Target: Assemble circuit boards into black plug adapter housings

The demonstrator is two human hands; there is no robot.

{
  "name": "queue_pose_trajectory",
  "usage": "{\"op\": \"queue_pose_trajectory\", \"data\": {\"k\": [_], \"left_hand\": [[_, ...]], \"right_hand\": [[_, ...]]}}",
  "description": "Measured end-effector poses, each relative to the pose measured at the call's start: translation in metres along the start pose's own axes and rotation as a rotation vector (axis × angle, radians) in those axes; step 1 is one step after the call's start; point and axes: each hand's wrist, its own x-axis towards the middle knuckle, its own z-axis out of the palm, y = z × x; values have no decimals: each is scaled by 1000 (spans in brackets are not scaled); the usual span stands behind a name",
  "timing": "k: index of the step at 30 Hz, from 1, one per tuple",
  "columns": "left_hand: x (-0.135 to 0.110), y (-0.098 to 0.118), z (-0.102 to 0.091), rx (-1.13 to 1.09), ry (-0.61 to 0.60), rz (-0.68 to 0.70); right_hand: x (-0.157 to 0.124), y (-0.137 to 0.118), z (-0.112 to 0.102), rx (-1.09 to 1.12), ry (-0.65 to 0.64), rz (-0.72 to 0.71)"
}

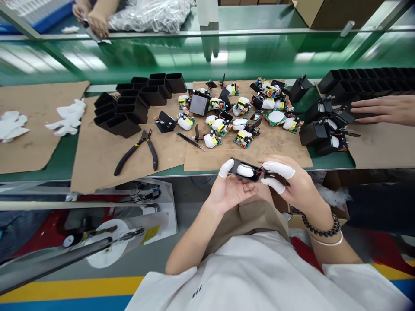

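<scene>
My left hand [231, 188] holds a black plastic case [239, 166] near the table's front edge, with a white-capped thumb on its rim. Inside the case shows a white padded part [245, 170], with thin red and black wires coming out at its right end. White finger covers are on my right hand [285, 177], which pinches a small black end piece [268, 173] at the wires. Beyond my hands lie several circuit boards [212, 140] with white pads and yellow parts. A pair of black-handled pliers [142, 149] and black tweezers [189, 140] rest on the cardboard.
Several black cases [129, 108] stand at left, and rows of them [366, 84] at right. Partly filled cases [324, 129] sit near a co-worker's hand [385, 110]. White scraps [68, 116] lie far left. Across the green belt [145, 54], another person's hands [97, 21] work.
</scene>
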Motion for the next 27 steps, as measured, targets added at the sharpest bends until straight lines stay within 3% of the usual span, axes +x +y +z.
{"op": "queue_pose_trajectory", "data": {"k": [2,5,10,13,16,19,22,24,27], "left_hand": [[-1,3,1,-118,10,-110],[0,4,4,-202,16,-131],[10,6,7,-88,-64,65],[11,15,7,123,-173,195],[3,27,-1,358,-170,358],[-10,40,-16,510,-78,475],[-26,58,-32,644,30,599],[-36,78,-39,761,139,746],[-42,127,-37,1016,282,955]], "right_hand": [[7,4,-8,102,-83,24],[17,-6,-14,173,-150,80],[50,-34,-15,-346,-146,-35],[97,-32,-30,-342,-311,-30],[170,-7,-58,-240,-403,-13],[259,36,-82,-498,-256,162],[337,85,-89,-590,-126,238],[371,116,-86,-597,-79,294],[396,154,-75,-560,-41,331]]}}
